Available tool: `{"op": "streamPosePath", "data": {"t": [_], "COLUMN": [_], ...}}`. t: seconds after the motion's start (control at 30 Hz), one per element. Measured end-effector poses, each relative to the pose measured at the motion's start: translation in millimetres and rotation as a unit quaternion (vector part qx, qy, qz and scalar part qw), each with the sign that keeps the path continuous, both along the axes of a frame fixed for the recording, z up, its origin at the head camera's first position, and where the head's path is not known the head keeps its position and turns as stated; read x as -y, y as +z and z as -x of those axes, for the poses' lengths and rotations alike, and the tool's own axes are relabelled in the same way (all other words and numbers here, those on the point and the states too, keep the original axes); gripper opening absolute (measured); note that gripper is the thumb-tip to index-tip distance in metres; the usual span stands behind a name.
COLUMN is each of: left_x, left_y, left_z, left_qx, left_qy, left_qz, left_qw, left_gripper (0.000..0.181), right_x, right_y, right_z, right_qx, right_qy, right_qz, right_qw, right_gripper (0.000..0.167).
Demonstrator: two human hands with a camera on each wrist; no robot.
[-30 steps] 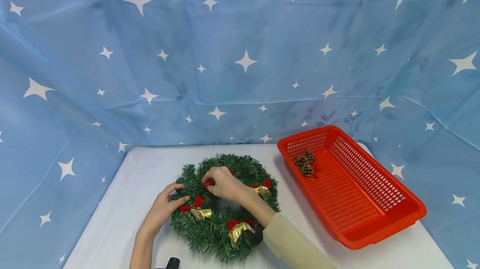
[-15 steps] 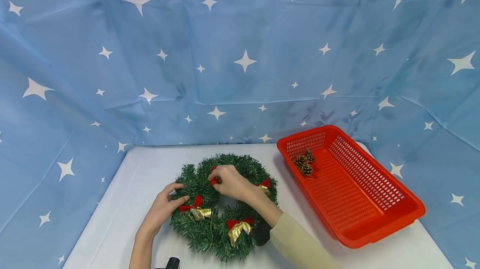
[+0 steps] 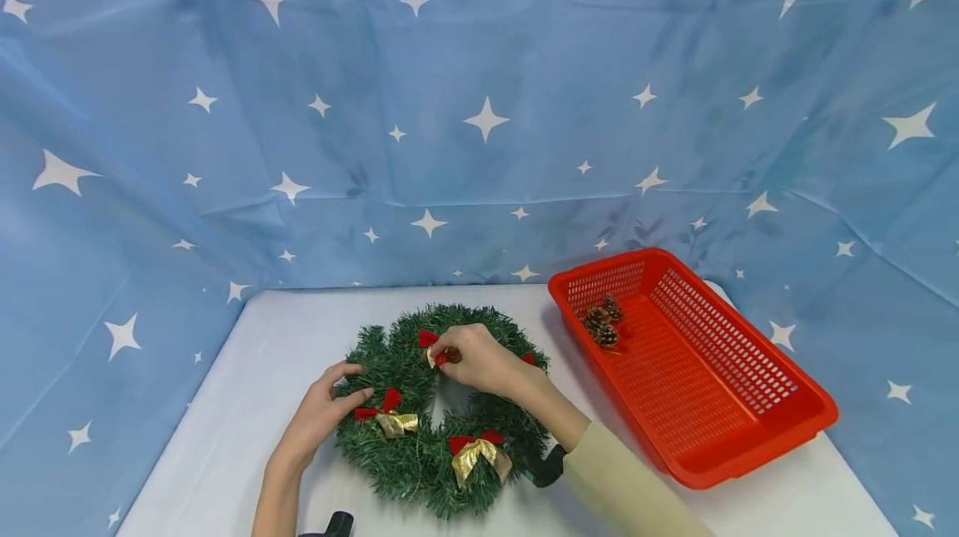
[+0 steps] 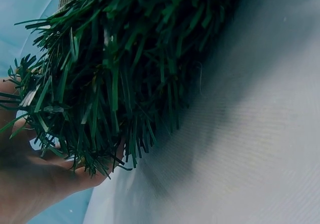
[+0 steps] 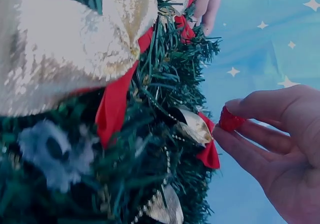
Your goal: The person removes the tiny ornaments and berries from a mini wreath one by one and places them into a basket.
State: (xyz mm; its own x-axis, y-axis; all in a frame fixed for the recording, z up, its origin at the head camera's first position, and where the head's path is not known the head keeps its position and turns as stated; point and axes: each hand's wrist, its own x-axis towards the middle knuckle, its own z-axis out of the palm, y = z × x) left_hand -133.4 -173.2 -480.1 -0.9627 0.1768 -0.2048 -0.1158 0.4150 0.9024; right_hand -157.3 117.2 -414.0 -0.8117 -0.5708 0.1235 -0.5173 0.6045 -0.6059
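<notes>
A green tinsel wreath (image 3: 408, 462) lies on the white table, dressed with red and gold bows, one of them a bow (image 3: 474, 454) at its front. My left hand (image 3: 318, 412) grips the wreath's left side, thumb and fingers apart on the greenery; in the left wrist view the tinsel hides part of that hand. Over the wreath's upper inner edge, my right hand (image 3: 479, 358) pinches a small, bumpy red berry ornament (image 5: 231, 120) between thumb and fingertips. Just beside those fingertips sits another bow (image 5: 195, 131). A beaded gold string (image 5: 168, 159) runs through the tinsel.
To the right of the wreath stands a red perforated plastic basket (image 3: 697, 470). Several pine cones (image 3: 603, 325) and something small and red lie in its far left corner. A blue star-patterned cloth (image 3: 479, 187) hangs behind the white table (image 3: 300, 329).
My right hand has moved rightward over the wreath with the red berry ornament, uncovering the bow near the top. My left hand stays on the wreath's left side. The head view shifts slightly.
</notes>
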Motion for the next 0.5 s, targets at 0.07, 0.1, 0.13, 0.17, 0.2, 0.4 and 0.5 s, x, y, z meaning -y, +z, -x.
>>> {"op": "streamPosePath", "data": {"t": [0.07, 0.1, 0.13, 0.17, 0.2, 0.4, 0.5], "left_x": [0.8, 1.1, 1.2, 1.3, 1.2, 0.2, -1.1], "left_y": [0.6, 0.8, 1.0, 1.3, 1.4, 1.8, 1.7], "left_z": [0.3, 0.6, 0.9, 1.2, 1.5, 1.1, 1.9], "left_qx": [-0.002, -0.003, -0.004, -0.005, -0.006, -0.003, -0.006], "left_qy": [0.001, 0.001, 0.0, 0.0, 0.0, -0.001, -0.004], "left_qz": [0.0, 0.0, -0.001, 0.0, -0.001, -0.001, 0.0], "left_qw": [1.0, 1.0, 1.0, 1.0, 1.0, 1.0, 1.0], "left_gripper": [0.06, 0.06, 0.06, 0.06, 0.06, 0.059, 0.06], "right_x": [-3, -4, -6, -8, -9, -21, -28], "right_y": [3.1, 4.5, 5.6, 6.6, 7.1, 9.3, 11.6], "right_z": [-0.8, -1.1, -1.5, -1.8, -2.0, -2.8, -2.9], "right_qx": [-0.002, -0.002, -0.003, -0.007, -0.011, -0.025, -0.025], "right_qy": [0.002, 0.002, 0.0, 0.0, -0.001, -0.009, -0.023], "right_qz": [-0.001, -0.002, -0.004, -0.005, -0.006, -0.015, -0.017], "right_qw": [1.0, 1.0, 1.0, 1.0, 0.9999, 0.9995, 0.9993], "right_gripper": [0.024, 0.024, 0.023, 0.023, 0.023, 0.023, 0.023]}}
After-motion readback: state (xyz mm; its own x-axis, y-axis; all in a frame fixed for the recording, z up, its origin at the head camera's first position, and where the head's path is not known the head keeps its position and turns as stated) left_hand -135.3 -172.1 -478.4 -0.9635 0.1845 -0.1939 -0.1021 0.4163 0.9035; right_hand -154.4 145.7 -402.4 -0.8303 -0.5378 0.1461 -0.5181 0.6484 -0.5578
